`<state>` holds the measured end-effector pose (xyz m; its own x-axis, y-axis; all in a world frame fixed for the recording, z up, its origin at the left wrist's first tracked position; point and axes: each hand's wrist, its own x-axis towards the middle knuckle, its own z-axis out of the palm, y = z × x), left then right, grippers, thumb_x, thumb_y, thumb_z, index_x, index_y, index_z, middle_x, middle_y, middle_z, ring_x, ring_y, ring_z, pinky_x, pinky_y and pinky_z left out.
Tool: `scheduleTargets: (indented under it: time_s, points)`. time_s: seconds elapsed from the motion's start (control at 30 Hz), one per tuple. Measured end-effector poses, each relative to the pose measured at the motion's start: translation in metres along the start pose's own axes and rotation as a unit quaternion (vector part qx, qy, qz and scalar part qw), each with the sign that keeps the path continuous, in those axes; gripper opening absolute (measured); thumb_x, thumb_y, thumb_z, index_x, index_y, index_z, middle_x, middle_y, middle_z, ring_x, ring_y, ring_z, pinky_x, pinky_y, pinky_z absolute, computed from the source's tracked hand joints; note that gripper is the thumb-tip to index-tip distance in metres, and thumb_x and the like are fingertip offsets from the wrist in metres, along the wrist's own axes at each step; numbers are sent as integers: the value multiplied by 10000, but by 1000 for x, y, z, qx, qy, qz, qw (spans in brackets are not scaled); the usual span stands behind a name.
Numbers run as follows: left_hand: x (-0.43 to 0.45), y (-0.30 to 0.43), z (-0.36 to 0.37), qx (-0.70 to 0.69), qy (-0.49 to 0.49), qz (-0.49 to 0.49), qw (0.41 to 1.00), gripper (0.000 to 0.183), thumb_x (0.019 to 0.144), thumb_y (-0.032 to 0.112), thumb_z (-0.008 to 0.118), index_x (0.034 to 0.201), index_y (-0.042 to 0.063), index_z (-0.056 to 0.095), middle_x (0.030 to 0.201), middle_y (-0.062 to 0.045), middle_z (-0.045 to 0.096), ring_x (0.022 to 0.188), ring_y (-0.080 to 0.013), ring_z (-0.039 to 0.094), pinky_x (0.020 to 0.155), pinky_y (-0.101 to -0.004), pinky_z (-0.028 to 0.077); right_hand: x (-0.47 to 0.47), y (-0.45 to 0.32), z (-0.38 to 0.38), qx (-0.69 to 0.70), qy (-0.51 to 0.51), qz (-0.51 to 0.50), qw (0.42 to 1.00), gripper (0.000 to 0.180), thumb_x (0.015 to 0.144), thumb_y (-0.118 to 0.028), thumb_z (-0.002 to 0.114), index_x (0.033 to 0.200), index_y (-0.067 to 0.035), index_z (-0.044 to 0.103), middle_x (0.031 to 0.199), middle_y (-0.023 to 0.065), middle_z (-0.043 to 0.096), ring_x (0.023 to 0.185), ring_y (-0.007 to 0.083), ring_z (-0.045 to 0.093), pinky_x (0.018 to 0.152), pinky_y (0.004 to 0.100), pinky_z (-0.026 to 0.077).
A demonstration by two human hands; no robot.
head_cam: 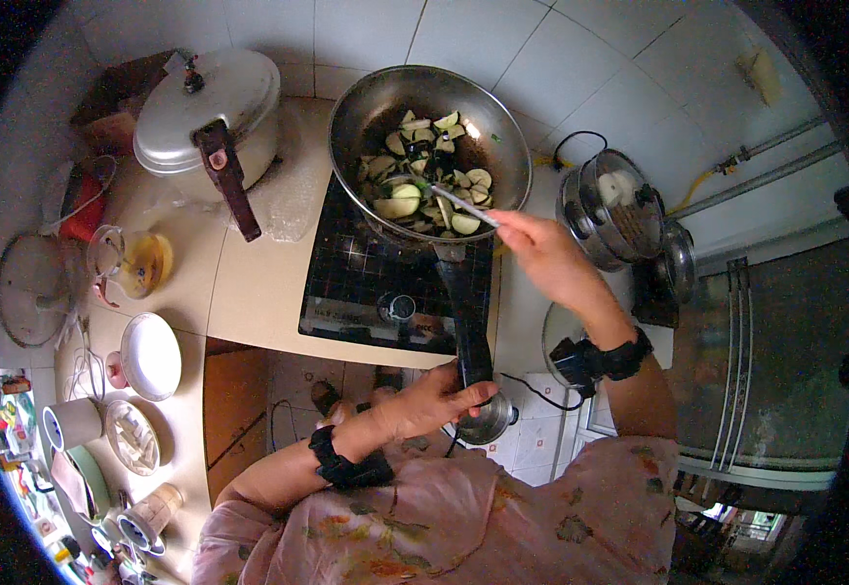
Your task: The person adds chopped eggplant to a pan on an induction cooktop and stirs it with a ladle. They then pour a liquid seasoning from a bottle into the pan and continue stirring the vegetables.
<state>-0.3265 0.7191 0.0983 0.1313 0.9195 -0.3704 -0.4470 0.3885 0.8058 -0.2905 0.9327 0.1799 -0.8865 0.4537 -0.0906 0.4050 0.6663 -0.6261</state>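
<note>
My left hand point(439, 401) grips the black handle point(462, 314) of a metal wok point(497, 110), which stands on a black cooktop with a control knob point(366, 292). In my right hand point(541, 248) is the thin light handle of a utensil point(464, 203), slanting down into the wok. Its far end lies among the food, and I cannot tell its exact shape. Sliced pale vegetable pieces with some dark and green bits point(404, 201) fill the middle and near side of the wok.
An aluminium pressure cooker point(205, 110) stands left of the wok, with a glass jug of yellow liquid point(143, 263) nearer. A white bowl point(151, 356) and a dish of pale strips point(132, 439) line the left counter. Right are a steamer pot point(611, 208), metal pipes point(761, 172) and a glass lid point(562, 340).
</note>
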Motion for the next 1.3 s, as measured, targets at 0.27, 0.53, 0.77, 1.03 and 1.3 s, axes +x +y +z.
scheduleTargets:
  time_s: [0.27, 0.53, 0.77, 1.03, 1.3]
  points:
    - [-1, -1, 0, -1, -6, 7, 1000, 409, 884, 417, 610, 1012, 34, 547, 737, -1, 539, 618, -78, 459, 528, -222, 395, 40, 4, 22, -219, -8, 37, 975, 292, 944, -221, 436, 1189, -134, 569, 963, 213, 630, 896, 407, 599, 733, 465, 488]
    - [-3, -4, 2, -47, 6, 18, 999, 422, 881, 439, 607, 997, 41, 533, 736, -6, 545, 629, -75, 488, 520, -222, 410, 84, 59, -15, -124, 203, -39, 971, 321, 954, -201, 415, 1187, -55, 579, 1097, 193, 623, 1011, 322, 611, 850, 382, 477]
    - [-4, 1, 0, 2, 7, 17, 1000, 387, 888, 423, 603, 930, 42, 545, 709, 4, 544, 596, -68, 477, 515, -218, 404, 113, 72, 7, -173, 71, 46, 981, 309, 948, -203, 419, 1154, -61, 601, 1076, 205, 624, 1016, 339, 603, 855, 369, 462]
    - [-3, -3, 0, -27, -10, 12, 999, 420, 886, 422, 607, 1054, 43, 538, 756, 4, 555, 632, -61, 461, 554, -205, 408, 139, 65, -1, -125, 166, 4, 978, 321, 933, -242, 468, 1157, -53, 599, 1107, 172, 628, 1032, 323, 602, 869, 376, 463]
    - [-7, 3, 1, -4, 10, 11, 1000, 449, 884, 438, 600, 1060, 28, 554, 760, -4, 551, 637, -68, 477, 539, -212, 412, 125, 39, 19, -104, 23, -55, 993, 307, 934, -251, 483, 1172, -95, 598, 1124, 182, 615, 1053, 348, 582, 893, 376, 458]
